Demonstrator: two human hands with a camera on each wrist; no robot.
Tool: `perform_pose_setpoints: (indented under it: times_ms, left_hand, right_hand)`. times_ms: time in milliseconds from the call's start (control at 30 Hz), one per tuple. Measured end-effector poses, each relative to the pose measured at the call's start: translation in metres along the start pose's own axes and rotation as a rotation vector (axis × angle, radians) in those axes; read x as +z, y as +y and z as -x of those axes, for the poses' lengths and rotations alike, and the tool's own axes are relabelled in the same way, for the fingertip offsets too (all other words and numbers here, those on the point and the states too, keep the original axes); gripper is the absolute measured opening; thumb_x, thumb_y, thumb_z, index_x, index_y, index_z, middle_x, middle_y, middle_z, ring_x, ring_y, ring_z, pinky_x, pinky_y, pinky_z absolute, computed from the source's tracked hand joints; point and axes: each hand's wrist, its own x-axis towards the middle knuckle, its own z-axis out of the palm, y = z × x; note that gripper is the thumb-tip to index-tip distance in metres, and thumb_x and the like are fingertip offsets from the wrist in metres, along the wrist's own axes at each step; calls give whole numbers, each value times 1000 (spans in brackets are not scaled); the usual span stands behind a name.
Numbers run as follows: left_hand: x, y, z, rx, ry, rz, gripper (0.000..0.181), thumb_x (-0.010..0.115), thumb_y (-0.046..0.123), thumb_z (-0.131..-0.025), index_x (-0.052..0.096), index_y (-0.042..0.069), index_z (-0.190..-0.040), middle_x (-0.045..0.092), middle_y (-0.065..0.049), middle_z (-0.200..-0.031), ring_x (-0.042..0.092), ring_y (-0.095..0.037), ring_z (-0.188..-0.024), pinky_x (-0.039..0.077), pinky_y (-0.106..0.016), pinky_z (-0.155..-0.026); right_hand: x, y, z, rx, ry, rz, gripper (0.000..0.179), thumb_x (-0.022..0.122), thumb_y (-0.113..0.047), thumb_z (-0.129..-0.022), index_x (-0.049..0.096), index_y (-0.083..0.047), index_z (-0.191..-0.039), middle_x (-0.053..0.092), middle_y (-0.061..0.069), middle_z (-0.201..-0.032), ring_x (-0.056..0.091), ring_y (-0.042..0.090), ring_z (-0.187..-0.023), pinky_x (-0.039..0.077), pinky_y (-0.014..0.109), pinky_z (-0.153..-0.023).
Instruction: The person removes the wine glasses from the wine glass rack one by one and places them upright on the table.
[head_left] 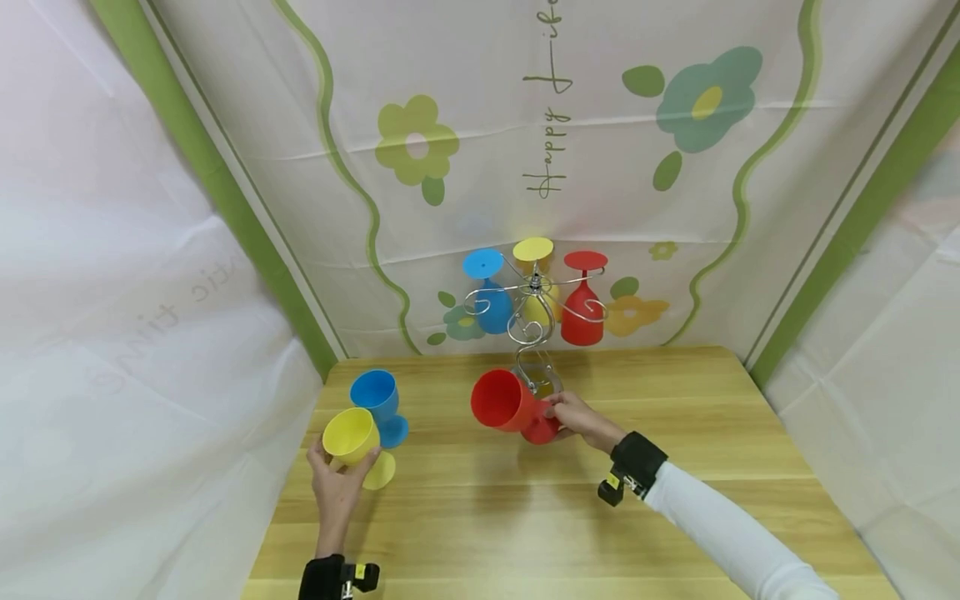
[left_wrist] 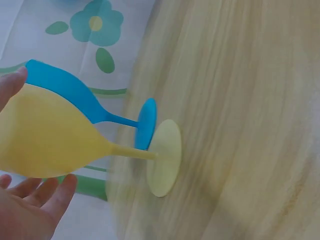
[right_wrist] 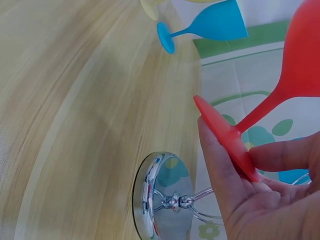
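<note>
My left hand [head_left: 339, 483] grips the bowl of a yellow goblet [head_left: 351, 437], thumb on one side and fingers on the other. Its foot is at the tabletop, near a blue goblet [head_left: 377, 398] standing just behind. In the right hand [head_left: 581, 419] is a red goblet [head_left: 501, 402], tilted with its mouth to the left; thumb and fingers pinch its foot [right_wrist: 227, 140]. Behind it stands a silver metal rack [head_left: 534, 333]. Upside down on the rack hang a blue goblet [head_left: 492, 308], a red goblet [head_left: 582, 317] and yellow ones [head_left: 533, 248], partly hidden by the wire.
The wooden table [head_left: 645, 517] carries everything. A white cloth with flowers [head_left: 480, 150] hangs behind it, and more cloth flanks both sides. The rack's round chrome base [right_wrist: 172, 200] sits near the table's back edge. Curled wire arms stick out from its top.
</note>
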Motion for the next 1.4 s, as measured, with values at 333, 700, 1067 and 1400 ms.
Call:
perform_pose_setpoints:
  times_ms: [333,700,1067,1400]
  left_hand:
    - [-10,39,-3,166,98,-5,110,88,16,-79,15,13,-161,26,-14,-168,23,-34,-156,25,-59,-125]
    - [10,106,9,435,-104,-11,105,89,2,-73,29,10,-158,33,-11,-165,28,-36,-153,28,-53,-126]
    - [46,109,14,593,-449,116,110,87,-5,-72,22,11,-160,32,-12,-166,31,-11,-153,30,-14,-121]
    - [71,113,28,536,-581,83,103,88,12,-79,25,12,-161,39,-8,-164,36,-29,-151,39,-24,-118]
  right_hand:
    - [-2,1,0,-16,-3,-21,34,44,0,-98,60,12,-126,72,17,-109,70,16,-84,64,34,-74]
    - [4,-6,2,-25,6,-18,36,48,-3,-97,60,11,-127,73,16,-108,70,19,-86,65,36,-76]
    - [18,-16,-1,-73,-82,-66,37,49,-5,-98,59,9,-131,71,12,-110,70,18,-85,65,36,-78]
    - [32,-21,-3,-87,-124,-57,34,50,-7,-101,62,7,-129,72,14,-113,71,16,-85,65,37,-79]
